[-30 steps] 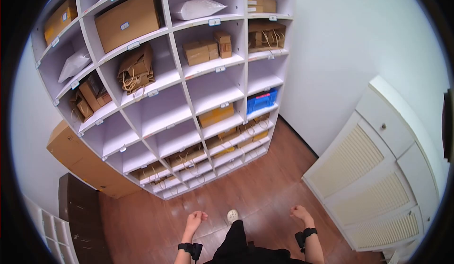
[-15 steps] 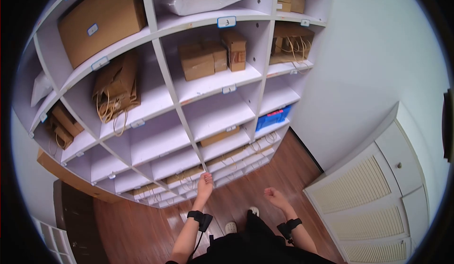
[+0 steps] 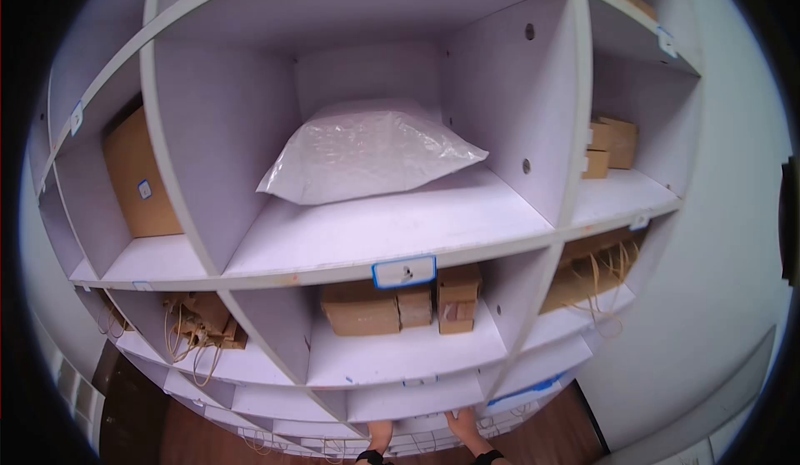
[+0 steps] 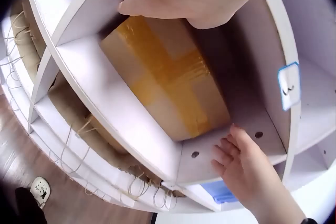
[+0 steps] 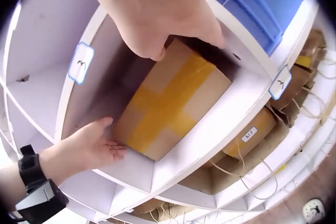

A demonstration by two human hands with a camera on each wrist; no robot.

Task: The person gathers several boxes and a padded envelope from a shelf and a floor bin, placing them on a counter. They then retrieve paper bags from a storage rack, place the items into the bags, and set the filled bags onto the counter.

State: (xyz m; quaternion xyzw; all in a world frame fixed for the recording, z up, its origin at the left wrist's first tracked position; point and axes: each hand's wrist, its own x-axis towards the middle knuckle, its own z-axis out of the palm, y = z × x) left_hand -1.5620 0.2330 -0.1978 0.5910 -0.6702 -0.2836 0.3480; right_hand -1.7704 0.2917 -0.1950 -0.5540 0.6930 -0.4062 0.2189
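Observation:
A brown cardboard box point(image 4: 168, 79) crossed with yellow tape lies inside a shelf compartment. The right wrist view shows the same cardboard box point(image 5: 170, 100) between my two hands. My left hand point(image 5: 86, 148) is at one end of it, fingers extended, fingertips right at the box's edge. At the opposite end is my right hand point(image 4: 247, 166), palm toward the box with its fingers spread and slightly bent. Low in the head view, my left hand point(image 3: 380, 437) and right hand point(image 3: 463, 425) reach into the shelving, their fingers partly hidden there.
A white plastic parcel point(image 3: 371, 157) lies in the compartment higher up, above small cardboard boxes point(image 3: 360, 308). Beside the taped box's compartment is a blue crate point(image 5: 257, 8). Paper bags with string handles point(image 5: 210, 174) fill lower shelves. White dividers and shelf edges surround the hands.
The head view has come much closer to the shelving. Both hands have gone from in front of the body forward into the shelf compartment with the taped cardboard box.

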